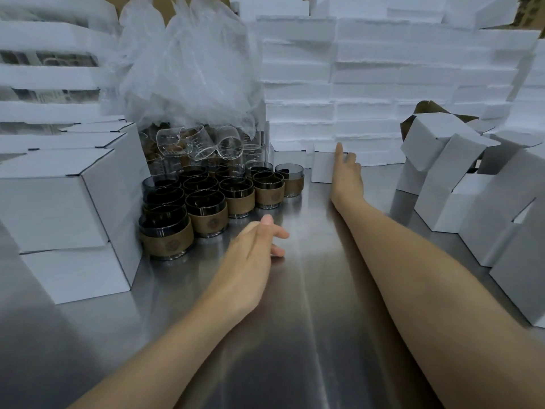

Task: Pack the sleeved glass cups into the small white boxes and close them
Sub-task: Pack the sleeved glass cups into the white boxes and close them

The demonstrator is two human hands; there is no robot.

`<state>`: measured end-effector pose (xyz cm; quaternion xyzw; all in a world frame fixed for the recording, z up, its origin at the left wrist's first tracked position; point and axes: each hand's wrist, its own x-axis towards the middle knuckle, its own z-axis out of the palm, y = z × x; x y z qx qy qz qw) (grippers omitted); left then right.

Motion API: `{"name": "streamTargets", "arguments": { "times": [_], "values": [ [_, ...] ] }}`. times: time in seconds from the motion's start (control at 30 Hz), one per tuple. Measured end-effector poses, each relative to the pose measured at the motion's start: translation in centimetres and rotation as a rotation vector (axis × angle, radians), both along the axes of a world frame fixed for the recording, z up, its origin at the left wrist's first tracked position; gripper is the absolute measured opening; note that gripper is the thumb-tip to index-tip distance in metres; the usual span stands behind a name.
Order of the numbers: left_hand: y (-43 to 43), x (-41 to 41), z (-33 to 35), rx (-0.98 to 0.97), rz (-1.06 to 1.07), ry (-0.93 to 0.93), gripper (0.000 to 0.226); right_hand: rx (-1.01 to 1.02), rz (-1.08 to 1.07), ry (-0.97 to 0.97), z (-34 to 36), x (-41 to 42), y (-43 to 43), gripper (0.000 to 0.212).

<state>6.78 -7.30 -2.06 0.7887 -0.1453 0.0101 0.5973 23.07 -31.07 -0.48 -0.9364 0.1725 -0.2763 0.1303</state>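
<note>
Where the right hand (pixel 346 169) reaches far across the brushed steel surface (pixel 309 320), a small white cardboard box (pixel 321 168) stands upright against the foot of a wall of stacked flat white cardboard blanks (pixel 368 84). The hand's fingers (pixel 339 150) lie almost straight against the box's right side, touching it (the thumb is hidden). Left of the box, the dark glass cups with brown sleeves (pixel 212 202) stand upright in close rows, rims up. The left hand (pixel 253 255) hovers just beside the nearest of them, fingers loose and spread, holding nothing. Behind the rows, clear unsleeved glass cups (pixel 194 143) lie tumbled under a heap of white foam-net wrappers (pixel 188 69). Closed white boxes (pixel 59 208) are stacked at the left edge, touching the cups. Open-flapped white boxes (pixel 460 190) crowd the right side, some tilted.
</note>
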Motion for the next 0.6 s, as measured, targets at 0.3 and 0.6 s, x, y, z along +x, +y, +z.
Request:
{"name": "streamTargets", "arguments": {
  "times": [0.3,0.6],
  "values": [
    [0.1,-0.3,-0.2,0.017,-0.023,-0.029,0.059,0.151,0.204,-0.083,-0.3,1.8,-1.2,0.066],
    [0.2,-0.2,0.1,0.033,-0.007,-0.075,0.055,0.156,0.204,0.014,-0.1,0.2,-0.8,0.091]
  ]
}}
